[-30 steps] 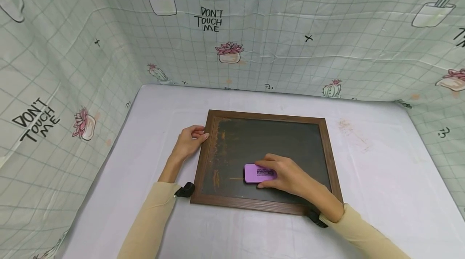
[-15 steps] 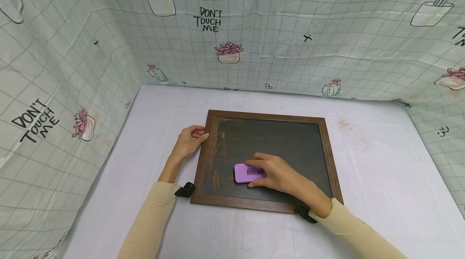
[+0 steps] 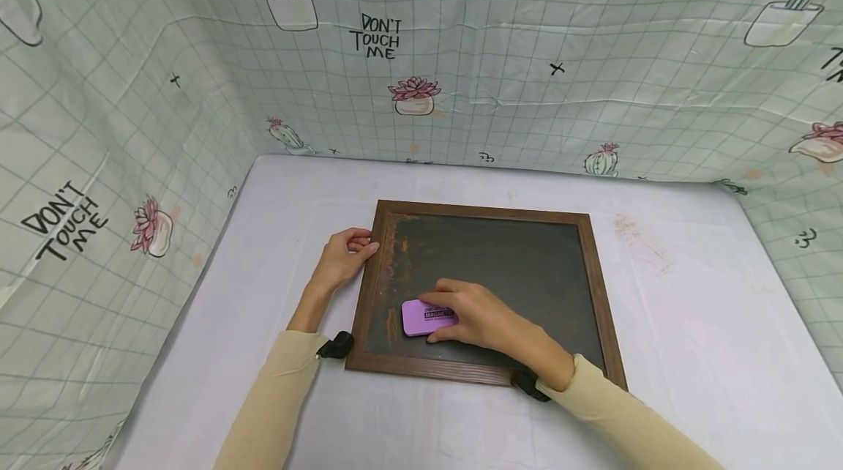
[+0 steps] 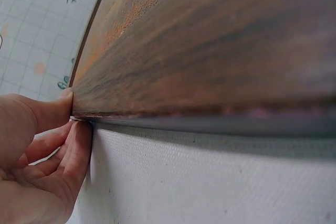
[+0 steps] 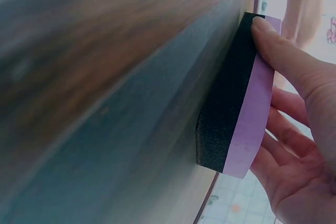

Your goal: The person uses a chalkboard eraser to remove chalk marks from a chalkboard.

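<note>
A chalkboard (image 3: 507, 254) in a brown wooden frame lies on the white-covered table. My left hand (image 3: 339, 259) pinches the frame's left edge, thumb above and fingers at the side and underneath, as the left wrist view shows. In my right hand (image 3: 484, 315) is a purple eraser (image 3: 413, 318) with dark printing, gripped between thumb and fingers over the board's lower left part. Its black felt side (image 5: 226, 98) faces the board in the right wrist view; the hand hides its right end. Orange chalk smears (image 3: 393, 323) mark the board's left side, just left of the eraser.
Faint orange dust (image 3: 632, 232) marks the white table cover (image 3: 691, 309) right of the board. A grid-patterned curtain (image 3: 500, 53) with cactus drawings stands behind and at both sides. Black straps with cameras (image 3: 336, 345) sit at both wrists.
My right hand has slid the eraser leftward across the lower board, toward the orange smears. A thin orange line left of the eraser is gone. The left hand and board have stayed put.
</note>
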`<state>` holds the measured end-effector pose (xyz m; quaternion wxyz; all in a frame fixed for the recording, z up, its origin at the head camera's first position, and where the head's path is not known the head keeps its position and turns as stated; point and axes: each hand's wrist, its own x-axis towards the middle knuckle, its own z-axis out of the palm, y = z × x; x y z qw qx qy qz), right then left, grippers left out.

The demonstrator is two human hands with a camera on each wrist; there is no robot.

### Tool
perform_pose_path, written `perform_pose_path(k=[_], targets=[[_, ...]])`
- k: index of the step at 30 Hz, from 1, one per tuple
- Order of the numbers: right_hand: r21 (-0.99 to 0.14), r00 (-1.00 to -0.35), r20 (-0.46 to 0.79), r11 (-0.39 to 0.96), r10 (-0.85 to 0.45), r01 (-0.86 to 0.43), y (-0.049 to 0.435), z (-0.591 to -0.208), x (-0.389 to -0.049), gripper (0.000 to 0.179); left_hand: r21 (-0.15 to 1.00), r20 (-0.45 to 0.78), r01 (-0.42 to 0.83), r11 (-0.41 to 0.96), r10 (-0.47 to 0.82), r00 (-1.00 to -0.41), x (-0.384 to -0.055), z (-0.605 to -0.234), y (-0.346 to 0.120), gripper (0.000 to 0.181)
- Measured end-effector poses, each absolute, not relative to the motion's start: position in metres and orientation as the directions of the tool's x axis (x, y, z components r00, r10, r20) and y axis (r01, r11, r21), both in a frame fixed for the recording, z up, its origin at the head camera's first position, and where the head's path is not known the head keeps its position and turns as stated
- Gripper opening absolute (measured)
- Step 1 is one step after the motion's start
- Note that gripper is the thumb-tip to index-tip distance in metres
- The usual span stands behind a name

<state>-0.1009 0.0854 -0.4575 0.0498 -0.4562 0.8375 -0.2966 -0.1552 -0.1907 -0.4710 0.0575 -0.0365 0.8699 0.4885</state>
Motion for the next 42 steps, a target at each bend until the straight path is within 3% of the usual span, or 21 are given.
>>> perform_pose_path(k=[14, 23, 42], targets=[[-0.512, -0.6, 0.146, 0.459, -0.786, -0.726, 0.088, -0.451, -0.096, 0.057, 0.862, -0.093, -0.075, 0.502, 0.011, -0.996, -0.152, -0.469, -0.189, 0.033], [-0.513, -0.614, 0.142, 0.473, -0.776, -0.716, 0.105, -0.451, -0.094, 0.059, 0.84, -0.153, -0.129, 0.527, 0.002, -0.988, -0.154, -0.469, -0.19, 0.037], [-0.525, -0.659, 0.182, 0.494, -0.73, -0.693, 0.147, -0.456, -0.087, 0.055, 0.841, -0.164, -0.142, 0.522, -0.003, -0.986, -0.151, -0.467, -0.188, 0.039]])
